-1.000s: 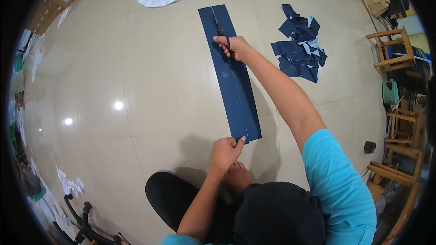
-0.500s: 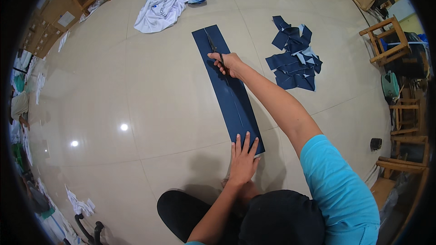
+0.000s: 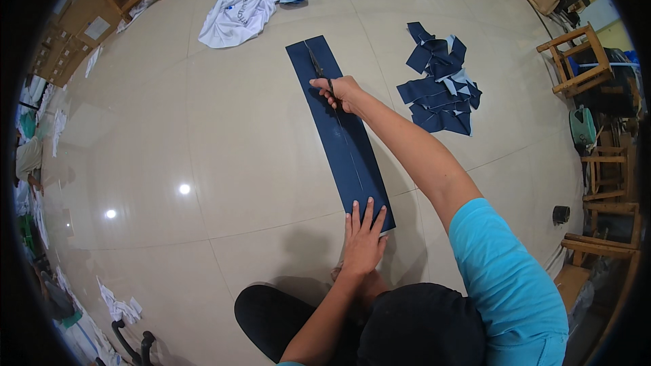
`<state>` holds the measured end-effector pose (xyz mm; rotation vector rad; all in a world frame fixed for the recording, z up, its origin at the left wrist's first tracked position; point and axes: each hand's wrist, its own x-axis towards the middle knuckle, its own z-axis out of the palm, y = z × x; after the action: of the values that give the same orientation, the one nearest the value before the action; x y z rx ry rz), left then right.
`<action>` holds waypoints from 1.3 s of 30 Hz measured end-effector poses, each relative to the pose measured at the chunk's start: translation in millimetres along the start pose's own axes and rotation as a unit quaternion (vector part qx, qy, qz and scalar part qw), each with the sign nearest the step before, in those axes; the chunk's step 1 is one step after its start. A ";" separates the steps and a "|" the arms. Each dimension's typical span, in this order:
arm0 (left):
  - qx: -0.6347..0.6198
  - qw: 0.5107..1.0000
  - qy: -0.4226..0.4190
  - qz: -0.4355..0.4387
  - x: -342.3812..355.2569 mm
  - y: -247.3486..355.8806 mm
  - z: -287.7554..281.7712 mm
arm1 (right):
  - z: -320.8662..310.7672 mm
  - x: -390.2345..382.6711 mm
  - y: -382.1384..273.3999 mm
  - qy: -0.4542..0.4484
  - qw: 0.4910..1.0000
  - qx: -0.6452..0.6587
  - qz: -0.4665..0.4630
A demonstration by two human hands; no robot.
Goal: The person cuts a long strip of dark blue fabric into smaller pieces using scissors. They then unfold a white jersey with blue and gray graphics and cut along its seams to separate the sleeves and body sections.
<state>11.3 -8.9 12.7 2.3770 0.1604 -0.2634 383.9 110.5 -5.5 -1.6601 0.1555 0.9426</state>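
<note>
A long strip of dark blue fabric point(image 3: 350, 142) lies flat on the tiled floor, with a thin pale line along its length. At its near end my left hand point(image 3: 364, 240) rests flat, fingers spread over the cloth. Near the far end my right hand point(image 3: 336, 93) is closed around the handles of a pair of dark scissors point(image 3: 316, 64). Their blades point to the far edge, along the line, and look nearly together. Whether cloth lies between them I cannot tell.
Dark blue fabric pieces point(image 3: 442, 91) lie heaped to the right of the strip. A white garment point(image 3: 243, 10) sits crumpled at the far left. Wooden stools point(image 3: 576, 61) line the right side, cardboard boxes point(image 3: 85, 24) the far left. White scraps point(image 3: 120, 301) lie at the near left.
Hardly anything differs. Both hands, the scissors and the blue strip keep their places, apart from a very slight shift of the whole view.
</note>
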 end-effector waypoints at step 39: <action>0.002 1.000 -0.024 -0.017 0.8 4.6 0.8 | -1.0 14.7 -10.1 -0.008 1.000 -0.006 -0.017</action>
<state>12.9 -12.9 14.9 2.3708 0.1768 -0.3376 399.9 118.4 -7.2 -1.6615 0.1115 0.9330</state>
